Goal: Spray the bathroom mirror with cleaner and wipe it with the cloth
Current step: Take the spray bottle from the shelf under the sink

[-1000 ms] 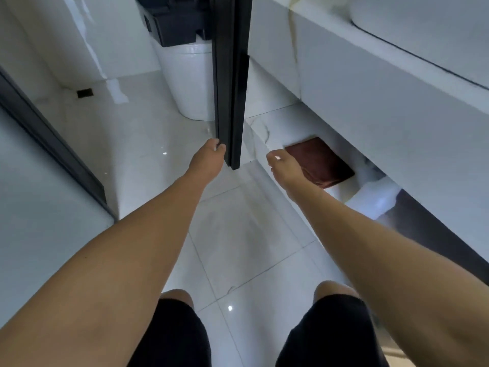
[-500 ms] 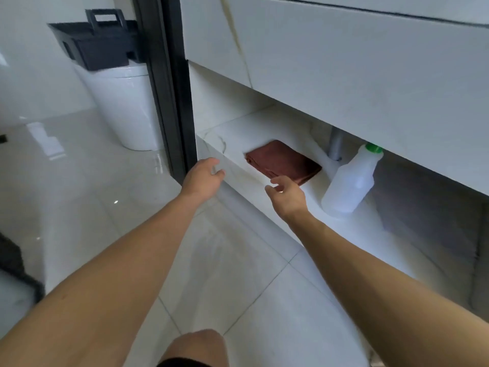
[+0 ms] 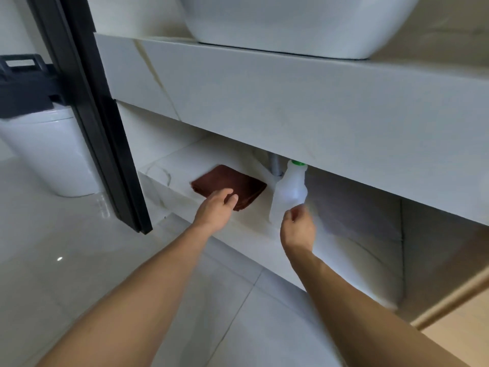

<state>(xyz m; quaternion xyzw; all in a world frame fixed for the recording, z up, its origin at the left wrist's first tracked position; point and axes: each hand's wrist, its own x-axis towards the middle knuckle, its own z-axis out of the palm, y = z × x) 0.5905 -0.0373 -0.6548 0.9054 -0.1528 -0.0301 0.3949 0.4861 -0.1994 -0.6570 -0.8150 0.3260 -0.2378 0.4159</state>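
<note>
We note both hands have reached the shelf under the basin — left hand [image 3: 215, 209] open, touching the cloth [image 3: 229, 186]; right hand [image 3: 297, 229] loosely curled, empty, beside the bottle [image 3: 289, 193] — pickup imminent.

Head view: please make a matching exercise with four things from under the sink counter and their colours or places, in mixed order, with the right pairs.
Things:
1. cloth
2. bottle
3. left hand
4. right hand

Descriptions:
A. white with a green cap, standing on the shelf
B. close in front of the bottle's lower part
C. dark brown, folded flat on the shelf
D. over the near edge of the cloth

Pairs: 1-C, 2-A, 3-D, 4-B
</note>
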